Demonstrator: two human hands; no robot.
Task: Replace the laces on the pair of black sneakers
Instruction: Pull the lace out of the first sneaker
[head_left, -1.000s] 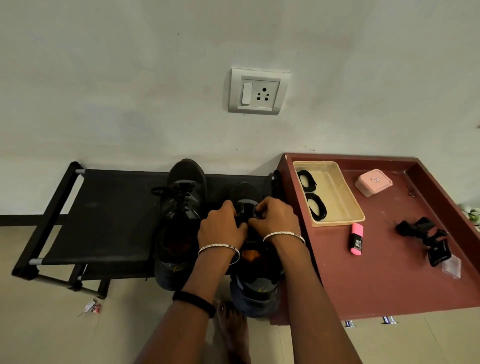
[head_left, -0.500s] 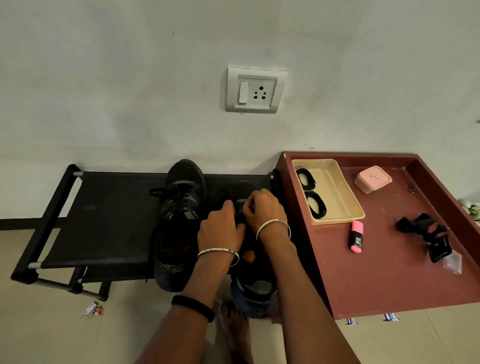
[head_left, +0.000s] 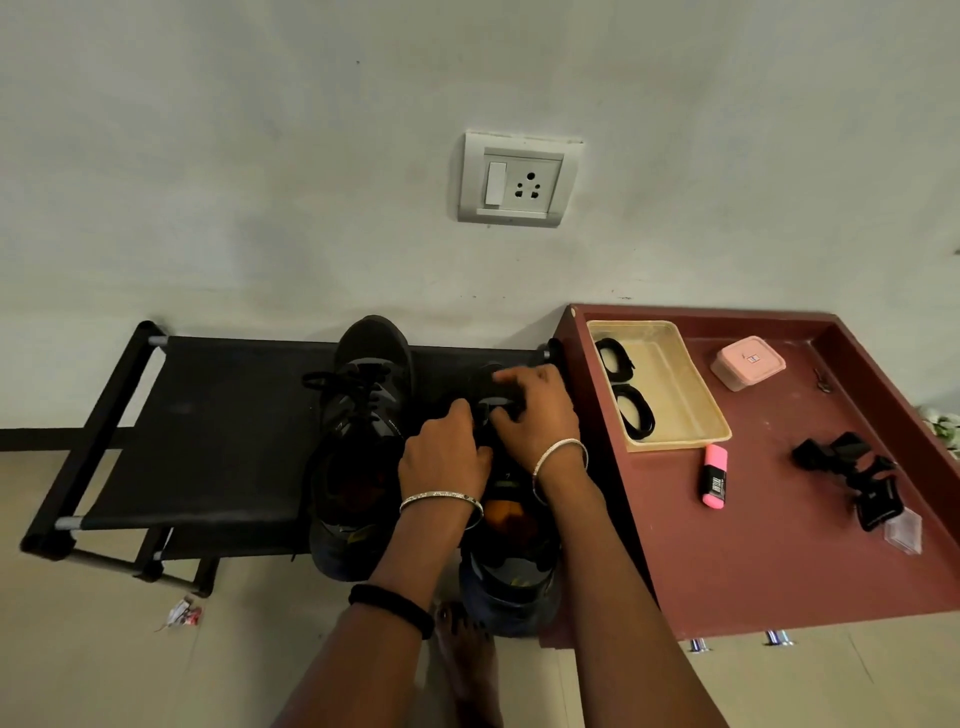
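Black rack (head_left: 208, 441) by grey wall (head_left: 260, 182), left grip (head_left: 447, 457) and right grip (head_left: 535, 410) clutching one sneaker (head_left: 509, 571)

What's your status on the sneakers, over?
Left hand and right hand gripping the right black sneaker at its lacing. Left black sneaker laced, untouched. Two coiled black laces in beige plastic tray. Nothing in the way.
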